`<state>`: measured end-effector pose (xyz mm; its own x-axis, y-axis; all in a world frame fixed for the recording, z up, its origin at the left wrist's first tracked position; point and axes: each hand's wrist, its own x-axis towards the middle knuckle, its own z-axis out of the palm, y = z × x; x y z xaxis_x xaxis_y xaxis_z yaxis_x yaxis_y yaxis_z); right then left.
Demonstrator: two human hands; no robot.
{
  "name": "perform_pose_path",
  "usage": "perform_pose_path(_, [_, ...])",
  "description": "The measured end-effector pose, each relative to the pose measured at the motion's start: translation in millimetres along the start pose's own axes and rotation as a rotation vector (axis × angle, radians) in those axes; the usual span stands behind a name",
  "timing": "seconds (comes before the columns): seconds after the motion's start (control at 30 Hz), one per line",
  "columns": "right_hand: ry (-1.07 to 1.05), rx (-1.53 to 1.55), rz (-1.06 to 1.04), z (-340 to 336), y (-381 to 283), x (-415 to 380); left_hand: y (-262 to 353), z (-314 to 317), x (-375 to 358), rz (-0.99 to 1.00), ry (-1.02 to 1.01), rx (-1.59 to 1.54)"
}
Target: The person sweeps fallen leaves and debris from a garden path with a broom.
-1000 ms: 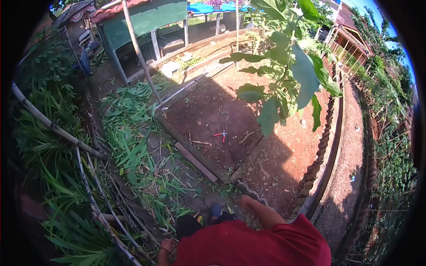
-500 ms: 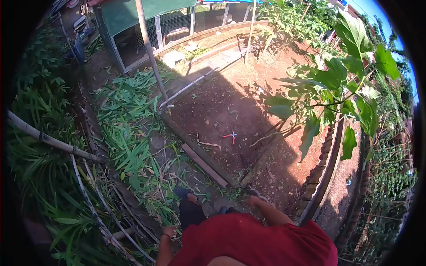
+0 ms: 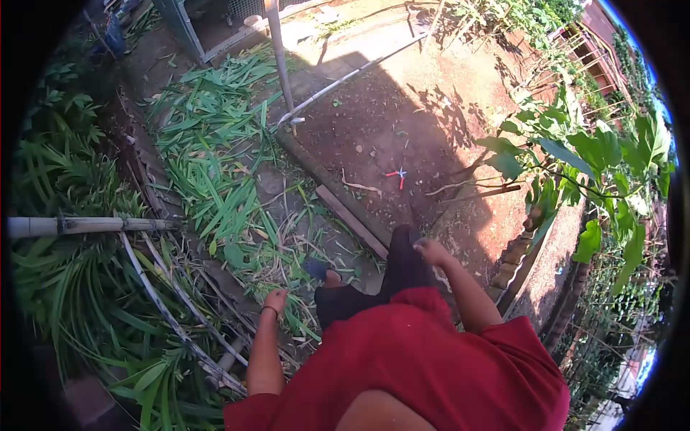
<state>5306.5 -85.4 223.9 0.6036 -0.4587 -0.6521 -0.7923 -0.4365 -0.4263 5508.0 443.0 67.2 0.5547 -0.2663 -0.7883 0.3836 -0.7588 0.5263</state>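
My left hand (image 3: pixel 276 300), with a dark band at the wrist, hangs low at my side above the cut leaves. Its fingers look curled in, with nothing seen in them. My right hand (image 3: pixel 431 252) is in front of my raised right knee, fingers curled, and I see nothing held. Ahead of both hands, red-handled pruning shears (image 3: pixel 400 175) lie spread on the bare soil, apart from either hand.
Cut green leaves (image 3: pixel 208 144) cover the path at left. A low edging (image 3: pixel 323 172) with a wooden plank (image 3: pixel 352 223) borders the soil bed. A bamboo post (image 3: pixel 280 65) stands ahead, a bamboo rail (image 3: pixel 93 225) lies left, and a leafy plant (image 3: pixel 596 154) leans in from the right.
My right leg has come up and forward toward the bed's edging. Both hands have risen in view. The shears and bed appear slightly higher and farther right as my view has shifted.
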Motion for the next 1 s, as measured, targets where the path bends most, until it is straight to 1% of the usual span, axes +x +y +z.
perform_pose_path(0.07, [0.044,-0.04,-0.068,-10.4,-18.2,10.9,-2.7,-6.9,0.9,-0.004,-0.003,0.004])
perform_pose_path(0.17, [0.04,-0.003,-0.036,-21.4,-21.1,24.1,-7.4,-14.6,0.0,0.0,0.011,-0.013])
perform_pose_path(0.2, [0.041,-0.007,-0.041,-23.5,-16.1,30.5,-8.4,-14.6,-4.4,0.015,0.023,-0.017])
perform_pose_path(0.27, [-0.033,-0.039,-0.026,-28.5,0.7,41.3,-17.7,-7.6,-7.9,0.027,0.038,-0.039])
perform_pose_path(0.3, [0.042,-0.205,-0.135,-27.0,18.4,50.1,-33.3,-1.3,-1.3,-0.017,0.013,-0.124])
perform_pose_path(0.33, [0.034,-0.217,-0.138,-33.2,32.2,60.1,-53.6,7.2,5.3,-0.065,-0.011,-0.208])
perform_pose_path(0.37, [-0.008,-0.262,-0.096,-37.6,43.6,69.8,-77.5,19.1,16.8,-0.146,-0.031,-0.281])
perform_pose_path(0.4, [-0.051,-0.301,-0.054,-38.9,47.1,76.2,-80.9,26.8,7.8,-0.157,-0.028,-0.284])
perform_pose_path(0.43, [-0.062,-0.303,-0.057,-38.7,50.8,82.5,-80.3,37.4,2.3,-0.17,-0.014,-0.318])
perform_pose_path(0.5, [0.054,-0.332,0.01,-54.4,51.5,98.4,-77.9,58.0,-6.0,-0.191,-0.001,-0.366])
perform_pose_path(0.53, [0.044,-0.336,0.014,-63.4,51.9,113.1,-78.8,69.4,-9.5,-0.188,-0.022,-0.356])
perform_pose_path(0.6, [-0.137,-0.4,0.15,-77.6,53.6,152.2,-88.1,98.6,-13.7,-0.126,-0.119,-0.249])
perform_pose_path(0.63, [-0.146,-0.358,0.092,-81.0,60.3,175.2,-88.3,114.5,-13.6,-0.107,-0.143,-0.237])
perform_pose_path(0.67, [-0.168,-0.359,0.096,-84.9,62.4,195.7,-68.8,127.8,-19.3,-0.359,-0.173,-0.493])
perform_pose_path(0.7, [-0.144,-0.298,0.028,-92.0,61.6,220.4,-63.3,138.3,-21.2,-0.229,-0.284,-0.406])
perform_pose_path(0.73, [-0.126,-0.233,-0.034,-97.5,64.1,244.4,-54.5,155.0,-14.1,-0.254,-0.284,-0.412])
perform_pose_path(0.8, [-0.172,-0.193,0.017,-94.8,94.4,298.4,9.7,173.1,-23.2,-0.606,-0.142,-0.757])
perform_pose_path(0.83, [-0.181,-0.158,0.052,-94.4,110.2,328.8,35.4,188.7,-21.4,-0.652,-0.081,-0.835])
perform_pose_path(0.87, [-0.219,-0.157,0.066,-90.1,128.7,352.3,56.5,206.0,-22.1,-0.692,-0.071,-0.832])
perform_pose_path(0.93, [-0.212,-0.357,0.081,-84.4,162.5,407.8,100.0,239.3,-8.3,-0.654,-0.222,-0.797])
perform_pose_path(0.97, [-0.223,-0.409,0.085,-71.5,198.4,444.4,133.7,255.7,0.0,-0.673,-0.217,-0.796])
perform_pose_path(1.0, [-0.249,-0.406,0.092,-69.6,206.1,461.3,169.4,270.0,0.9,-0.673,-0.313,-0.766])
